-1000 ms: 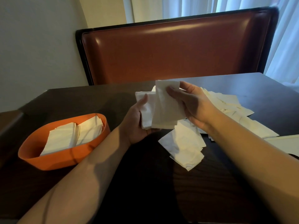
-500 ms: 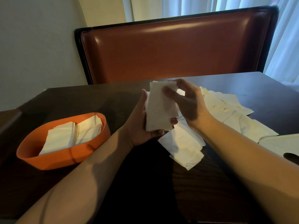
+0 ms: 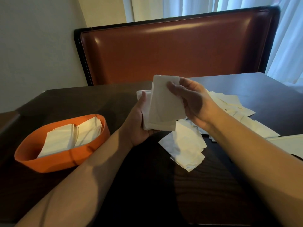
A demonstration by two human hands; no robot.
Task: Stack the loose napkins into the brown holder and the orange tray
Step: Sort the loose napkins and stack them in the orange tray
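While the left hand [image 3: 139, 122] grips a small stack of napkins [image 3: 164, 104] upright above the desk [image 3: 114, 194], the right hand [image 3: 195, 102] pinches its top, loose napkins [image 3: 185, 145] lying beneath and the orange tray [image 3: 65, 159] holding two piles well to the left.

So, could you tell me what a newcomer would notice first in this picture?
Probably the two hands at centre: the left hand and right hand hold a bundle of white napkins above the dark table. Next, the orange tray at left, holding napkins, and the loose napkins scattered at right.
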